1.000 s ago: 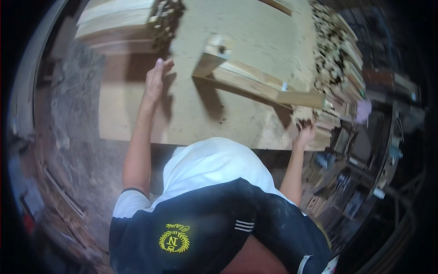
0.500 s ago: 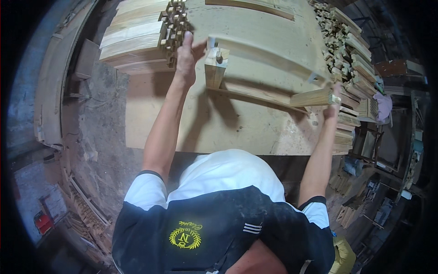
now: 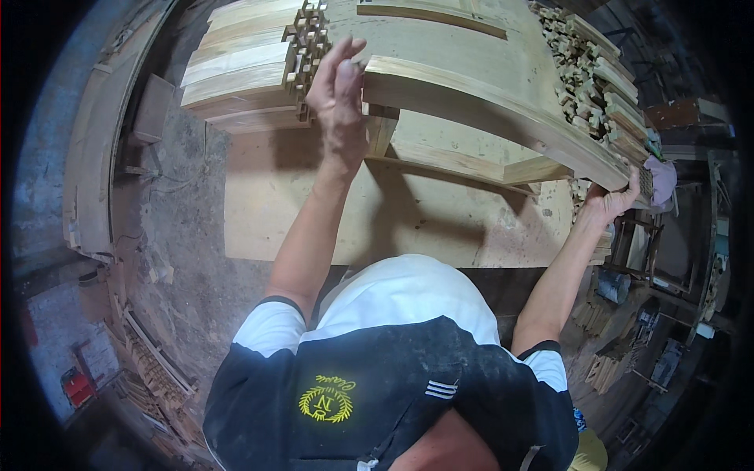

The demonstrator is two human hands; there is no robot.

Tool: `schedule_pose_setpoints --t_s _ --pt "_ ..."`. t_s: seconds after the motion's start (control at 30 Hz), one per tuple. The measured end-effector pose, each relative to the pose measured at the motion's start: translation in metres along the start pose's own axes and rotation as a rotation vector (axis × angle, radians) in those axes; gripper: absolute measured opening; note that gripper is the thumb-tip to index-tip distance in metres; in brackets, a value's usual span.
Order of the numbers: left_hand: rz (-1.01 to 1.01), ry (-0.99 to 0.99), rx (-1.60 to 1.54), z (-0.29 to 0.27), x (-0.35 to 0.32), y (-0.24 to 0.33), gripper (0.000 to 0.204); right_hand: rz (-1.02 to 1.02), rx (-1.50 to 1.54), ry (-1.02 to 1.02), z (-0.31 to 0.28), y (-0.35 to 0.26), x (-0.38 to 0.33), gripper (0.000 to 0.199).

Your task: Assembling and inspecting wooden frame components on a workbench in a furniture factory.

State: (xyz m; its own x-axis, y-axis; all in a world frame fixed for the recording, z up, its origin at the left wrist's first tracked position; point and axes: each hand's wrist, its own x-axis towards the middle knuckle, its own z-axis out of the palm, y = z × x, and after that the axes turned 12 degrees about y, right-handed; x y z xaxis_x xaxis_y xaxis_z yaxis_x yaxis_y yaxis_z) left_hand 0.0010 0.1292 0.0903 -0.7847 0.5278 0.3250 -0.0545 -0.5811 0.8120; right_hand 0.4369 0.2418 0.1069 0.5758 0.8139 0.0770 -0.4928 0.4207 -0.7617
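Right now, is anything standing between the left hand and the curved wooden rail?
Nothing visible does. The left hand is right beside the left end of the curved rail, contact unclear; the right hand holds the other end.

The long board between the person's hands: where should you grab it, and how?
Probably at both ends, one hand coming from the left and one from the right. The long board is narrow and stretches crosswise in front of the body, so a hand at each end should balance it. The left hand and right hand are at those ends.
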Motion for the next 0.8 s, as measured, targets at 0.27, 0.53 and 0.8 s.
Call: schedule_pose_setpoints --t_s 0.27,0.53,0.8 --pt "0.097 0.007 0.102 -0.005 -0.014 -0.009 0.037 -0.013 -0.245 -0.056 -0.011 0.013 0.000 0.042" --pt "0.112 0.015 0.107 0.009 -0.026 -0.005 0.045 0.039 -0.302 -0.158 -0.012 -0.010 -0.009 0.038" --pt "0.466 -0.074 0.413 0.026 -0.014 0.045 0.051 -0.007 -0.314 -0.234 -0.019 0.001 0.006 0.036"
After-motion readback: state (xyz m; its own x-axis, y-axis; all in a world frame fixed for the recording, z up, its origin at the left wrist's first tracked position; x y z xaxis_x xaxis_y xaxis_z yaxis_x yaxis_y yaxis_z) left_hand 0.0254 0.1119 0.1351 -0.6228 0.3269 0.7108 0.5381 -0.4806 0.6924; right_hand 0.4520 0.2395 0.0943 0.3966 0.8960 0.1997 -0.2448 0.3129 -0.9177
